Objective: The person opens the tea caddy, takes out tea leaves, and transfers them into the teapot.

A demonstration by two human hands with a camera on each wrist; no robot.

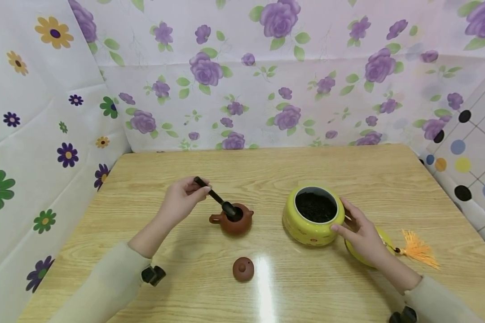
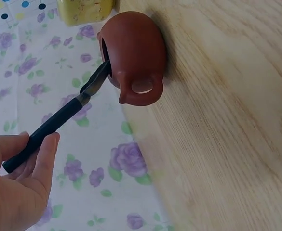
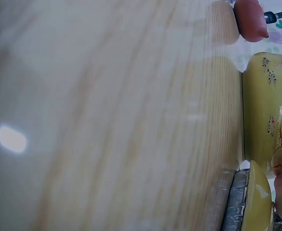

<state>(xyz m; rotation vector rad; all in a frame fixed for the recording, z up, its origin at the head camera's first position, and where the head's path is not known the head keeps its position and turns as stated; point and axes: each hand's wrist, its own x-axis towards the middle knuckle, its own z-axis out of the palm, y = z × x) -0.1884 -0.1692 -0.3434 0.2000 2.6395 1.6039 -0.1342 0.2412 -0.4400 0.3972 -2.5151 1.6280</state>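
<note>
My left hand (image 1: 182, 200) pinches the dark handle of a tea scoop (image 2: 51, 126) between thumb and fingers. The scoop slants down, its head in the mouth of a small reddish-brown clay teapot (image 1: 236, 224), whose handle points left. To the right stands a yellow jar (image 1: 307, 231) with dark loose tea leaves (image 1: 315, 207) inside. Against its right side rests my right hand (image 1: 361, 235), thumb at the front and fingers behind the rim. In the right wrist view the jar (image 3: 271, 110) shows a dragon pattern, and only part of that hand is visible.
The round teapot lid (image 1: 243, 269) lies in front of the teapot. Partly under the right forearm is the yellow jar lid (image 1: 359, 253), with an orange tassel (image 1: 418, 250) spread to its right. Flowered cloth (image 1: 234, 80) hangs behind the wooden table (image 1: 186, 278).
</note>
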